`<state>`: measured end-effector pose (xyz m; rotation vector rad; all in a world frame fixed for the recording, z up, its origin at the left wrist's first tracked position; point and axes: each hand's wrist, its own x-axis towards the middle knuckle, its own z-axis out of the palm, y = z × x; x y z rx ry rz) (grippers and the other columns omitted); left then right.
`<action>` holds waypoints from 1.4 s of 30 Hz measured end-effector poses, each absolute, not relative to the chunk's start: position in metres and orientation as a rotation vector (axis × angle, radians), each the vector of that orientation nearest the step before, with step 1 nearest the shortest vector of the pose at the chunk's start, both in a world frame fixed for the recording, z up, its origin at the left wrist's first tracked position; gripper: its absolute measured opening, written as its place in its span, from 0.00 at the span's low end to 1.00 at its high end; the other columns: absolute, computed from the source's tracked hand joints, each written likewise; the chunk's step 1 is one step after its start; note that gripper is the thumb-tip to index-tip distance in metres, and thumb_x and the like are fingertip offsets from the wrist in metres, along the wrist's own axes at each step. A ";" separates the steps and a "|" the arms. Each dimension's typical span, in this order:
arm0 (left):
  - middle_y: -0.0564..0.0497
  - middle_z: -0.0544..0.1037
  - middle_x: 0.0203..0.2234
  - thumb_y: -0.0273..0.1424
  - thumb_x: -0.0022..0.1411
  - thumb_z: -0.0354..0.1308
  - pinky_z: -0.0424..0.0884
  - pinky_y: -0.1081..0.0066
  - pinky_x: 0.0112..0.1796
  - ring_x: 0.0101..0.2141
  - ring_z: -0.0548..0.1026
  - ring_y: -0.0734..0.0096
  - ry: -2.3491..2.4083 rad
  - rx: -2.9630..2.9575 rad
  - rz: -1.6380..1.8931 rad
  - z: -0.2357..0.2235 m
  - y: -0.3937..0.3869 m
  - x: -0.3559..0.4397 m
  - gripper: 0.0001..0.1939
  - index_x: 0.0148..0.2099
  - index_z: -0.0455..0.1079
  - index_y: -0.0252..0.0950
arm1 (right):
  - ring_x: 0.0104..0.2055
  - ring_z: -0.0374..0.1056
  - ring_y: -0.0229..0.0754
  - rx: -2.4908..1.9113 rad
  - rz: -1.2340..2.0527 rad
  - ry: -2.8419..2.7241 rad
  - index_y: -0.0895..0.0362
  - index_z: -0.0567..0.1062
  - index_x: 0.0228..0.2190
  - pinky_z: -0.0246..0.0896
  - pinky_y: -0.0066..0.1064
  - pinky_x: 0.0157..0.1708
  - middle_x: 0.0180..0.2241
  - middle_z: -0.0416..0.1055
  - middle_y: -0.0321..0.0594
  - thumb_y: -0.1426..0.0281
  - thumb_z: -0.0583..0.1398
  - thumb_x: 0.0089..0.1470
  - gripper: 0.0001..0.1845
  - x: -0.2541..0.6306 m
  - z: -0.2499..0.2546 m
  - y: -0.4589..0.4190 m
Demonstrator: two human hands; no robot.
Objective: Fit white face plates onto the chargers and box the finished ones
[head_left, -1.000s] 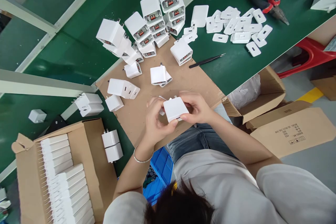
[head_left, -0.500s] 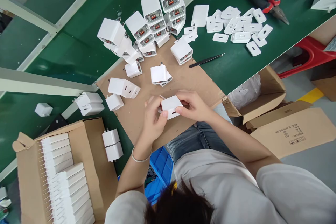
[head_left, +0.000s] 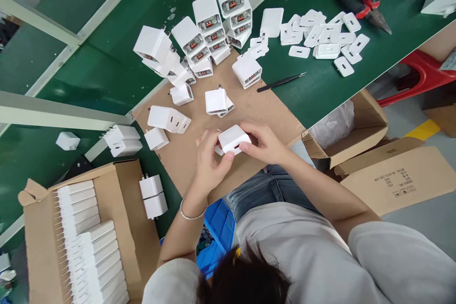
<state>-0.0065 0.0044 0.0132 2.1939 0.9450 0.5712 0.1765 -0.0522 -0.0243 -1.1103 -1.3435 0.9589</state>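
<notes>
Over the cardboard sheet [head_left: 263,104], left hand [head_left: 210,161] and right hand [head_left: 265,142] both pinch a white charger [head_left: 233,139].

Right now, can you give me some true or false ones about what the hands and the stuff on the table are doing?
1. Both hands hold one white charger. True.
2. The left hand wears a bracelet. True.
3. The red-handled pliers are in the right hand. False: they lie on the green table.
4. The tweezers lie inside the cardboard box. False: they lie on the table; the box holds white chargers.
</notes>
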 end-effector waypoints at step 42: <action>0.49 0.73 0.35 0.56 0.68 0.50 0.62 0.60 0.41 0.38 0.69 0.61 0.875 2.261 0.647 0.018 -0.002 0.001 0.23 0.44 0.65 0.40 | 0.27 0.48 0.38 -1.052 0.816 -1.318 0.53 0.55 0.23 0.42 0.34 0.29 0.23 0.51 0.30 0.43 0.60 0.59 0.31 0.178 -0.027 -0.053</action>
